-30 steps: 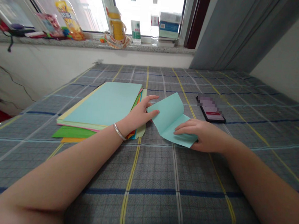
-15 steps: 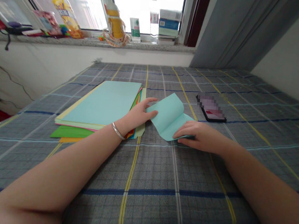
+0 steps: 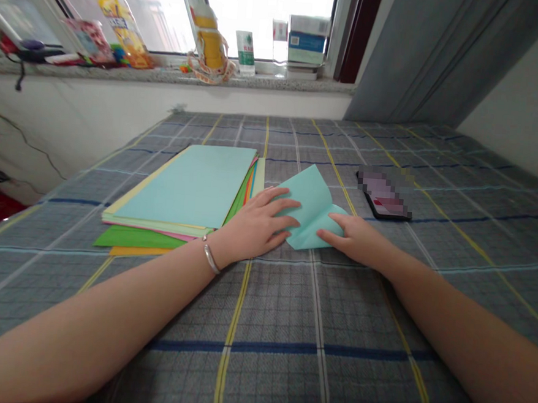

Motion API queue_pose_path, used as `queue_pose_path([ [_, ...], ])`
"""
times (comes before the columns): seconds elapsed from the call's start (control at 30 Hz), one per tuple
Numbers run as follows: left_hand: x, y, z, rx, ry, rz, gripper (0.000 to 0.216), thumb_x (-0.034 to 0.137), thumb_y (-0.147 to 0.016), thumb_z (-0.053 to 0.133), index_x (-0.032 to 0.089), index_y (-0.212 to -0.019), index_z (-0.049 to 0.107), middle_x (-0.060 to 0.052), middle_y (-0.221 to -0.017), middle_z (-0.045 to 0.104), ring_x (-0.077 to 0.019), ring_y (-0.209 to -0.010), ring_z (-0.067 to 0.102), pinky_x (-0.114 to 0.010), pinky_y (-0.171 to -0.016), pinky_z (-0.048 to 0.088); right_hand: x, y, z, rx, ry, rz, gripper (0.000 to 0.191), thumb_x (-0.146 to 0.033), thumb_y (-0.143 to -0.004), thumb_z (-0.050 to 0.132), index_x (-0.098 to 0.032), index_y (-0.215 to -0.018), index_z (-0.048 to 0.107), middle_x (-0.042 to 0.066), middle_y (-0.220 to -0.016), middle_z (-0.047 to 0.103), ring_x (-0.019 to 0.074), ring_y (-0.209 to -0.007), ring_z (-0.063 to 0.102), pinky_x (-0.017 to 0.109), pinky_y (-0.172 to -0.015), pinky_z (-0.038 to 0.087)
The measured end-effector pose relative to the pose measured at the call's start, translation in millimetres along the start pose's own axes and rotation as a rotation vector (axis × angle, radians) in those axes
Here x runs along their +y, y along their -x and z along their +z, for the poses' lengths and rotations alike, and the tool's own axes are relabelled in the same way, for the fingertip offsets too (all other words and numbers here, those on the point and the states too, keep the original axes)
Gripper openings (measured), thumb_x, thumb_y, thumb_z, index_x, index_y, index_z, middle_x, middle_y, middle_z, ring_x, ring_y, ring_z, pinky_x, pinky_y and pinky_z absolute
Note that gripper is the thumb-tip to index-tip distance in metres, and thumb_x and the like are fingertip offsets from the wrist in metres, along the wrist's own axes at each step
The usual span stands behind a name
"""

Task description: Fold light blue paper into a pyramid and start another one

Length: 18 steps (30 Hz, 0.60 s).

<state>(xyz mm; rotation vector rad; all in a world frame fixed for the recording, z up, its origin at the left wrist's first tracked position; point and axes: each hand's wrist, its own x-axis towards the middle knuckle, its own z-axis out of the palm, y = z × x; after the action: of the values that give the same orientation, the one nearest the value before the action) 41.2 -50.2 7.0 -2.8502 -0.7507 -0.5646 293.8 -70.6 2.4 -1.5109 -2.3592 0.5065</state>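
Observation:
A light turquoise sheet of paper (image 3: 310, 186) lies on the checked cloth, with a crease running across it and its right part partly raised. My left hand (image 3: 263, 219) rests flat on the paper's left side, fingers spread, a silver bangle at the wrist. On the lower right part of the same sheet is my right hand (image 3: 352, 237). Two of its fingertips touch the paper and stand apart; the other fingers are hidden. Just left of my left hand is a stack of coloured paper (image 3: 187, 183), pale blue on top, with green, orange and pink edges showing.
A phone (image 3: 383, 196) lies to the right of the folded sheet. The checked cloth (image 3: 279, 313) covers the whole surface. Behind it, the windowsill (image 3: 153, 77) holds a juice bottle (image 3: 120, 22), a yellow cup (image 3: 210, 44), clear bottles and boxes (image 3: 308, 41).
My left hand has moved from the paper's left corner onto its surface, fingers now spread. My right hand has let go of the right edge, and its fingertips now lie on the sheet.

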Motion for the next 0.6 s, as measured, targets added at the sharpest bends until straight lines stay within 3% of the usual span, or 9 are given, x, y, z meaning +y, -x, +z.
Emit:
queue_pose_path([
  [0.33,9,8,-1,-0.037,0.035,0.09,0.019,0.027,-0.096,0.051,0.024,-0.101,0.069,0.002,-0.117,0.069,-0.0238,-0.128,0.049,-0.05,-0.115,0.029,8,-8,9,0.158,0.039,0.092,0.038,-0.053,-0.084,0.052,-0.022,-0.065,0.04,-0.002,-0.064,0.049,0.0152,-0.061,0.045,0.029,-0.058,0.027],
  [0.6,12,2,8,0.036,0.077,0.068,0.018,0.023,-0.096,0.048,0.019,-0.091,0.065,0.0,-0.105,0.072,-0.0207,-0.118,0.056,-0.046,-0.111,0.034,-1,-8,6,0.139,0.116,0.161,0.032,-0.047,-0.089,0.045,-0.022,-0.07,0.044,0.0,-0.065,0.053,0.016,-0.064,0.048,0.029,-0.059,0.027],
])
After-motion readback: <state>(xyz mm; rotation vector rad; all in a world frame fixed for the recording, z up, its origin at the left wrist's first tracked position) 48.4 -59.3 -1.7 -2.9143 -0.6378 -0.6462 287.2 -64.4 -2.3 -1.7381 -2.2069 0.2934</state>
